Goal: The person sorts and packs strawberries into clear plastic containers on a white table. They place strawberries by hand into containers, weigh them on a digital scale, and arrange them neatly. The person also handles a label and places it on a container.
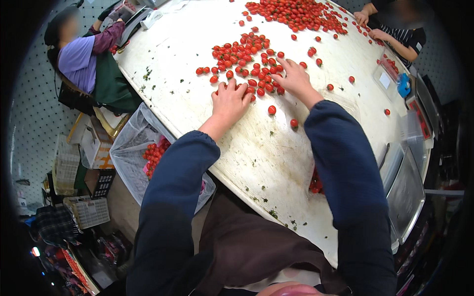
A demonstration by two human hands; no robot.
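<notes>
Small red cherry tomatoes [237, 53] lie in a loose pile on the white tabletop [266, 151] before me. Over the pile's near left edge, my left hand [230, 100] is palm down with its fingers spread and slightly bent. Tomatoes show at its fingertips; what lies beneath the palm is hidden. My right hand [296, 78] reaches to the pile's right side, fingers apart among the tomatoes. Two single tomatoes, a nearer one [294, 123] and another [272, 110], lie between my forearms.
A larger tomato heap [296, 14] lies farther back. One person [79, 59] is at the left edge, another [403, 35] at the far right. A lined bin [129, 148] holding tomatoes stands left. A scale [407, 196] and a clear tomato box [385, 79] are right.
</notes>
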